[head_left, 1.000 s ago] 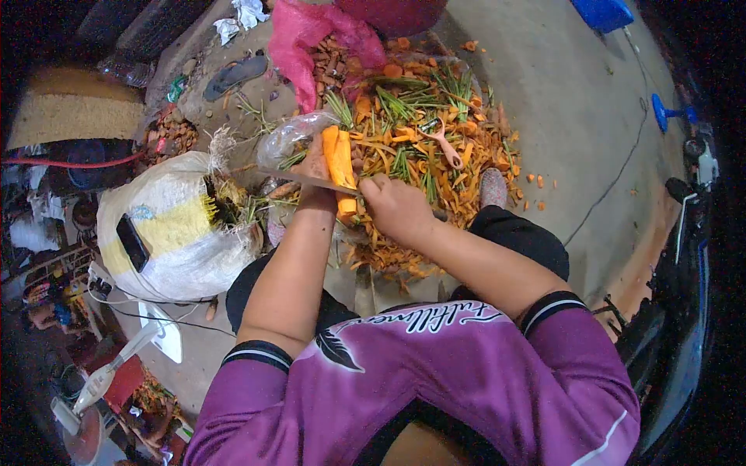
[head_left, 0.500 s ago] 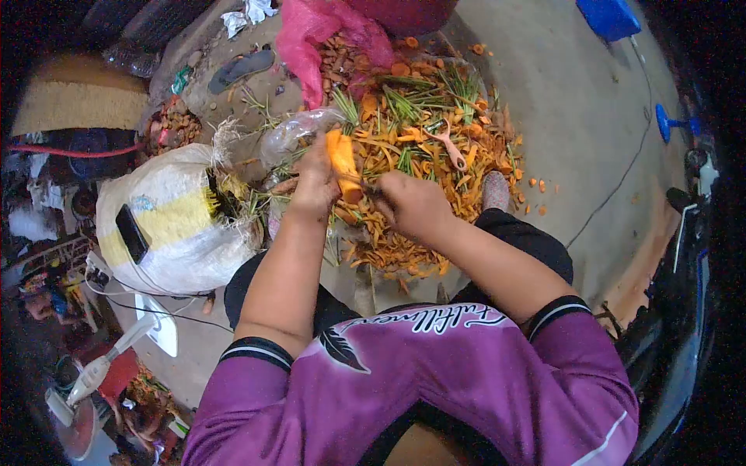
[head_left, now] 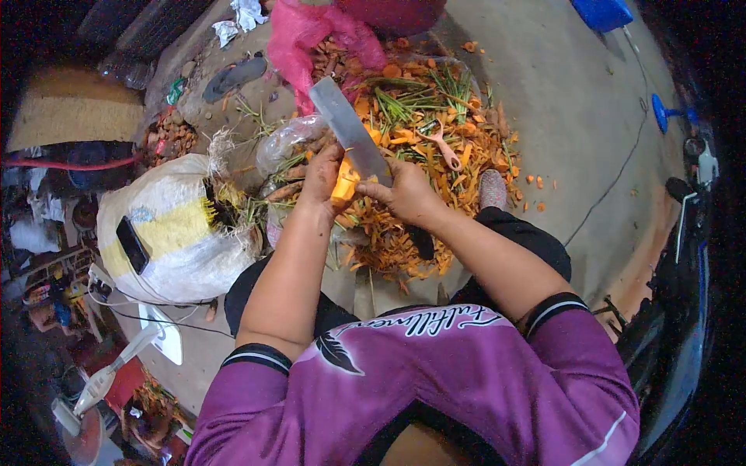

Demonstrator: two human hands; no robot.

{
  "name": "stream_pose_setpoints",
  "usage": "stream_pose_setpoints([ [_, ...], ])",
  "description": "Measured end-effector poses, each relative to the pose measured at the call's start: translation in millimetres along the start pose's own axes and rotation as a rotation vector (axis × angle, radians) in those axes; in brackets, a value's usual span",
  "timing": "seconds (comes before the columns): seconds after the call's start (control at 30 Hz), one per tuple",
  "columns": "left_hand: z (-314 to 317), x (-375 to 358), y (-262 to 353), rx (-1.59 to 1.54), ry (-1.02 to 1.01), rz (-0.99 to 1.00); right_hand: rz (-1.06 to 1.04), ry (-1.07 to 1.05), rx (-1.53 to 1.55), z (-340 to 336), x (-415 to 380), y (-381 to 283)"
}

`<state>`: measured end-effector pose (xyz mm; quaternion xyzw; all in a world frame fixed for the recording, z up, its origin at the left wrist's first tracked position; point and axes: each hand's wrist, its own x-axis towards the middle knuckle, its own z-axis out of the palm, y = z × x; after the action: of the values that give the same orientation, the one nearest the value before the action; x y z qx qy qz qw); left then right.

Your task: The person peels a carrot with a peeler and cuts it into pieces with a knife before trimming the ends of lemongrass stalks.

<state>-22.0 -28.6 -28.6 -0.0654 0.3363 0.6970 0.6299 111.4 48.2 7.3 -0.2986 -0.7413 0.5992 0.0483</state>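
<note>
My left hand (head_left: 321,177) is closed around a thick, peeled orange carrot (head_left: 346,183), holding it in front of my knees. A broad knife with a flat grey blade (head_left: 346,116) lies across the carrot's far side, its tip pointing up and left. My right hand (head_left: 406,191) grips this knife near the base of the blade, its thumb close to the carrot; a dark handle shows below the palm. Beneath both hands spreads a heap of orange peelings and green stalks (head_left: 435,175). On the heap rests a pink peeler (head_left: 444,147).
To the left stands a white and yellow woven sack (head_left: 171,221) with a black phone (head_left: 133,244) on it. A pink plastic bag (head_left: 291,50) lies beyond the heap. At the upper right are a blue object (head_left: 602,17) and a cable on the floor (head_left: 622,171).
The knife's blade has swung up into plain view across the carrot. My right hand has turned and opened its thumb toward the carrot, and the carrot sits lower in my left hand.
</note>
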Motion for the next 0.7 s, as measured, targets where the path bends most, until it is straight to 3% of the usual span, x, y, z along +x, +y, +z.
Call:
stream_pose_setpoints([
  [0.1, 25, -14, 6, -0.131, -0.082, -0.002, 0.052, 0.076, -0.009, 0, 2, 0],
  [0.3, 28, -17, 6, -0.084, -0.297, 0.041, 0.101, 0.029, -0.078, -5, 2, -11],
  [0.5, 27, -18, 5, 0.232, -0.180, 0.096, 0.019, -0.038, -0.133, 0, -3, -12],
  [0.7, 27, -21, 1, 0.216, -0.192, 0.104, 0.084, -0.162, -0.201, -3, 0, -14],
])
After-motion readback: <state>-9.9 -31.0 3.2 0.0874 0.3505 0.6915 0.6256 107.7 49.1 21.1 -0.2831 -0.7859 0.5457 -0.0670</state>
